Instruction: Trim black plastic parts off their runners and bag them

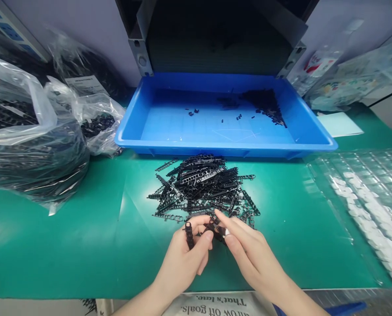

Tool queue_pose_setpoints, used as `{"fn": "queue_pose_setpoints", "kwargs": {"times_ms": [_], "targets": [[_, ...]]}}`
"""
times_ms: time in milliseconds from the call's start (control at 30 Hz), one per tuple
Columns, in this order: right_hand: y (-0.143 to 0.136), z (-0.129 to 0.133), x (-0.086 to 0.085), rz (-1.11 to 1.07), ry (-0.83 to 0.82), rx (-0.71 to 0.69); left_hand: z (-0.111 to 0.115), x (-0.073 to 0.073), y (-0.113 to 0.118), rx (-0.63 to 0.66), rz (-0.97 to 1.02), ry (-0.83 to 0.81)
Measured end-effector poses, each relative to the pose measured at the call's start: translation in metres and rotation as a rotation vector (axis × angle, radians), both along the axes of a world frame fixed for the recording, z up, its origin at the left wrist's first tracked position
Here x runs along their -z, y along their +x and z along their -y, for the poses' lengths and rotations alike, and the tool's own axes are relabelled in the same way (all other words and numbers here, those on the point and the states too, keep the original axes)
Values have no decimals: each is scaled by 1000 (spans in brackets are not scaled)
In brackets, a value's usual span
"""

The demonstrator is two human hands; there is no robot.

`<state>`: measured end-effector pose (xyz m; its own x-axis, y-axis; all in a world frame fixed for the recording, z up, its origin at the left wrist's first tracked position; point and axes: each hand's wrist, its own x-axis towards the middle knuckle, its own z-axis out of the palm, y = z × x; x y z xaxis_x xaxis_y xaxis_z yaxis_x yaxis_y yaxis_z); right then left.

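My left hand (181, 261) is closed round a black plastic strip (189, 235), whose ringed end sticks up between thumb and forefinger. More of the dark plastic (212, 226) shows between the fingertips of both hands. My right hand (253, 248) meets the left from the right side, thumb and fingers pinched on a small dark piece with a white spot (225, 231); fingers partly cover it and its kind is unclear. Just beyond my fingertips lies a heap of black plastic strips (202, 184), ladder-like with rings, on the green mat (143, 259).
A blue tray (225, 147) behind the heap holds small black parts (265, 103). At left stand clear bags of black parts (34, 153). A clear compartment tray (343, 210) with white pieces (373, 215) lies right, a bottle (317, 66) behind it. A dark chute (222, 44) overhangs the blue tray.
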<state>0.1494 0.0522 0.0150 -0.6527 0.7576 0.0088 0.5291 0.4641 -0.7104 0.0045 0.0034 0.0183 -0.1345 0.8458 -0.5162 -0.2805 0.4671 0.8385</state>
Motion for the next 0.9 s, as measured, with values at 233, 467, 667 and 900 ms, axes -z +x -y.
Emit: {"fn": "queue_pose_setpoints", "kwargs": {"times_ms": [233,467,667,900], "targets": [[-3,5,6,84,175,-26,0,9,-3,25,7,19],[-8,4,7,92,303,-12,-1,6,0,9,0,19],[-12,6,6,94,363,24,-2,8,1,-50,22,1],[-17,15,13,70,374,98,2,17,3,-89,-10,1]]}}
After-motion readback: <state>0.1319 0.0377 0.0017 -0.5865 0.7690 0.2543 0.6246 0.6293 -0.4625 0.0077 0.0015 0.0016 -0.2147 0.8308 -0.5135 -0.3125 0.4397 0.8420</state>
